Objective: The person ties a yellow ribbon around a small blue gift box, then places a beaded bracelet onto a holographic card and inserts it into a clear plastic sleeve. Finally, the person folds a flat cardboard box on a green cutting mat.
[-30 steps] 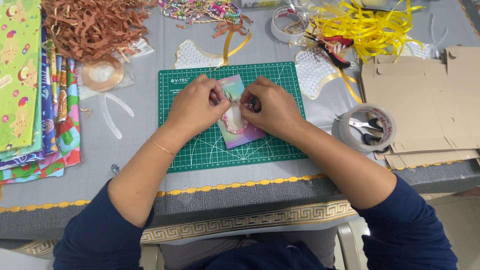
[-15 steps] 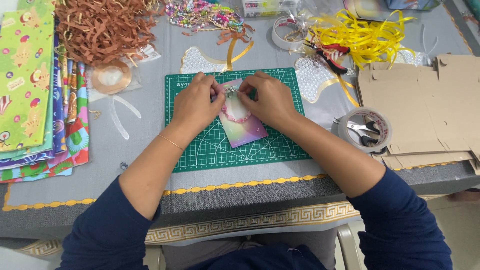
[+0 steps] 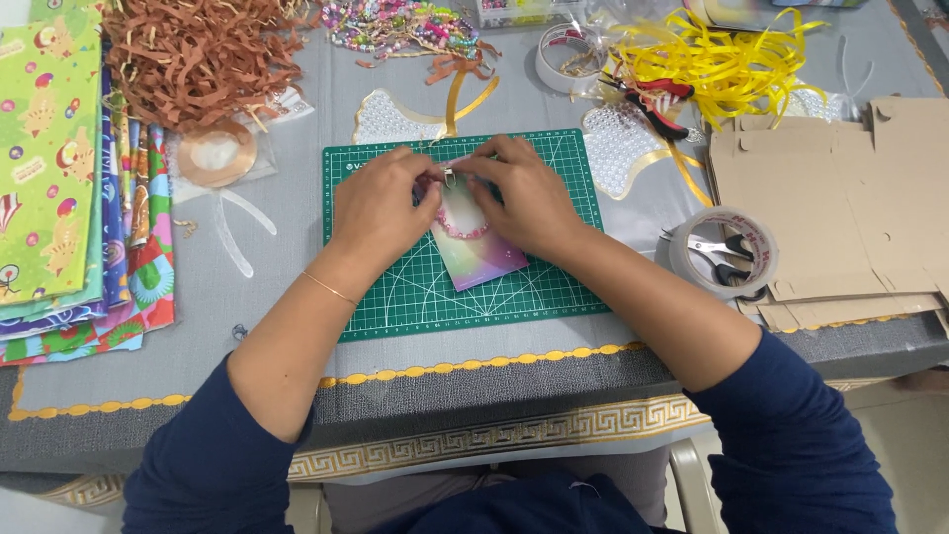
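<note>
Where the green cutting mat [image 3: 415,297] lies at centre frame on the grey desk [image 3: 247,336], a pastel card [image 3: 481,252] with a pink bead bracelet [image 3: 460,232] rests on it. Left hand [image 3: 381,208] and right hand [image 3: 524,203] meet at the card's top edge, fingers pinched together on a small clasp [image 3: 449,176]. Right of mat: tape roll [image 3: 722,252], flattened cardboard [image 3: 840,198]. Left: patterned papers [image 3: 49,168]. Upper frame: brown shred [image 3: 198,59], yellow ribbon [image 3: 732,59].
</note>
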